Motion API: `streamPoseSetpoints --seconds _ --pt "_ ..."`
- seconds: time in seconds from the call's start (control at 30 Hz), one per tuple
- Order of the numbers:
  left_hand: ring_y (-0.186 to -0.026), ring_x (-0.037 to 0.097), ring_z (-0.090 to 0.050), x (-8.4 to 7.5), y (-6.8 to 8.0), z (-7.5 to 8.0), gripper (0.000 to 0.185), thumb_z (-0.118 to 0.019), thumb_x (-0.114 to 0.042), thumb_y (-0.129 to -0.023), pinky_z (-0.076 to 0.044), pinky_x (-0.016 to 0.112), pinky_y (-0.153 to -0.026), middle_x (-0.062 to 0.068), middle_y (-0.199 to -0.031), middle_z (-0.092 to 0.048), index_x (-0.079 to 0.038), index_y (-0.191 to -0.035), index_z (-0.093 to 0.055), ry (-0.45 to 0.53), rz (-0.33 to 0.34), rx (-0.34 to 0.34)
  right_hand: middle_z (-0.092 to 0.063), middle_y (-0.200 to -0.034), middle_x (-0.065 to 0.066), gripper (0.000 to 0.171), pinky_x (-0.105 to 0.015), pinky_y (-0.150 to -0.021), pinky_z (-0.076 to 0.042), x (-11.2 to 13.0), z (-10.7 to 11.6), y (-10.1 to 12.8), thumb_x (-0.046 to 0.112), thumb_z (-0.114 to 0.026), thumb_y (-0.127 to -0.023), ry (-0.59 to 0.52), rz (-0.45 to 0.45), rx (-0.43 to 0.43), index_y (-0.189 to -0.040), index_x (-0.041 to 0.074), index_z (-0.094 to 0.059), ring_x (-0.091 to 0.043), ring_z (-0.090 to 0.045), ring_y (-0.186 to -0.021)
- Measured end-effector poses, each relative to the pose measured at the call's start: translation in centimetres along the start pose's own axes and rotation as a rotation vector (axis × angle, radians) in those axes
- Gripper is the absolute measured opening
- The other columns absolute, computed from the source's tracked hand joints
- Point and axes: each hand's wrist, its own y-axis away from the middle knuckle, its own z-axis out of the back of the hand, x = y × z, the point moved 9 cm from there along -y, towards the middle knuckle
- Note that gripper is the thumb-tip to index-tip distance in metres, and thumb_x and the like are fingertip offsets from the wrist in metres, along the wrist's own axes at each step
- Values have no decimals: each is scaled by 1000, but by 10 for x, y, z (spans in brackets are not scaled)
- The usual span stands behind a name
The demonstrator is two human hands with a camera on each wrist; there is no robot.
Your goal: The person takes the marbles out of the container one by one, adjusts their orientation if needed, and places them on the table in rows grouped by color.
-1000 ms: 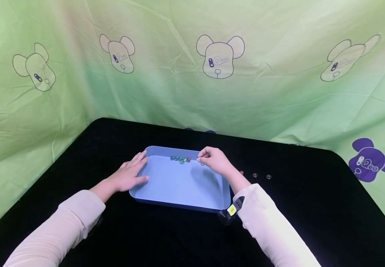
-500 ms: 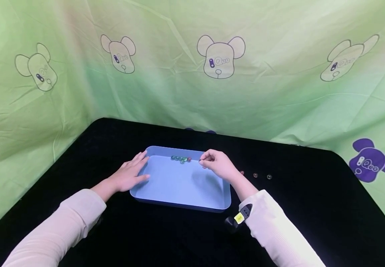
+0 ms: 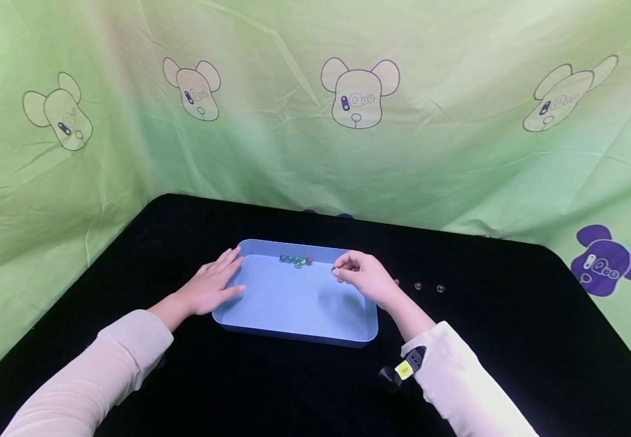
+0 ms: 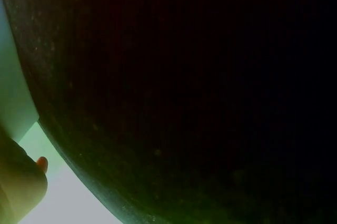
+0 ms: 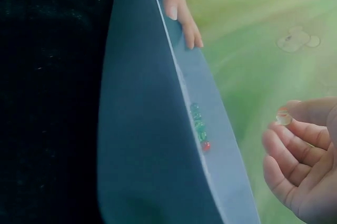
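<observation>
A light blue tray (image 3: 293, 337) lies on the black table, with several small green marbles and a red one (image 3: 296, 260) lined up along its far wall; the same row of marbles (image 5: 200, 127) shows in the right wrist view. My right hand (image 3: 361, 274) hovers over the tray's far right corner and pinches a clear marble (image 5: 283, 116) between thumb and fingertips. My left hand (image 3: 214, 284) rests flat on the tray's left rim with straight fingers (image 5: 179, 10). The left wrist view is almost wholly dark.
Three loose marbles (image 3: 418, 285) lie on the black tablecloth (image 3: 512, 328) just right of the tray. Green cloth printed with bears (image 3: 359, 91) walls in the table at the back and both sides. A small camera with a yellow tag (image 3: 402, 369) sits on my right wrist.
My right hand has drawn back to the right, away from the row of marbles, still pinching one. The left hand and the tray have not moved.
</observation>
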Motion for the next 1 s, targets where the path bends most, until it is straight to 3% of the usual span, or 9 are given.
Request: streamPoseSetpoints --seconds 0.3,0.5,0.83,1.0 --pt "-129 26 -1 1 0 0 64 -37 -43 -90 -12 48 -97 8 -144 -3 -3 -137 -21 9 4 -3 -60 -86 -17 18 -38 -68 -42 -12 8 12 15 -59 -82 -48 0 -12 -92 0 -57 -18 -57 -75" --pt "-129 27 -1 1 0 -1 64 -37 -43 -90 -12 48 -97 8 -144 -3 -2 -136 -21 11 1 -1 -60 -80 -14 19 -36 -65 -41 -16 14 18 14 -61 -80 -69 19 -33 -90 -2 -57 -23 -56 -75" --pt "-129 26 -1 2 -1 -2 64 -37 -43 -89 -12 48 -97 8 -144 -3 -3 -137 -20 10 1 1 -60 -84 -14 21 -33 -69 -43 -19 19 28 14 -60 -80 -107 21 -34 -91 -4 -56 -18 -57 -75" --pt "-129 26 -1 3 -1 -2 65 -37 -43 -89 -12 48 -97 8 -144 -2 -2 -136 -20 1 12 7 -59 -85 -14 23 -36 -73 -44 -22 23 32 14 -60 -81 -133 7 -38 -93 -5 -56 -19 -57 -76"
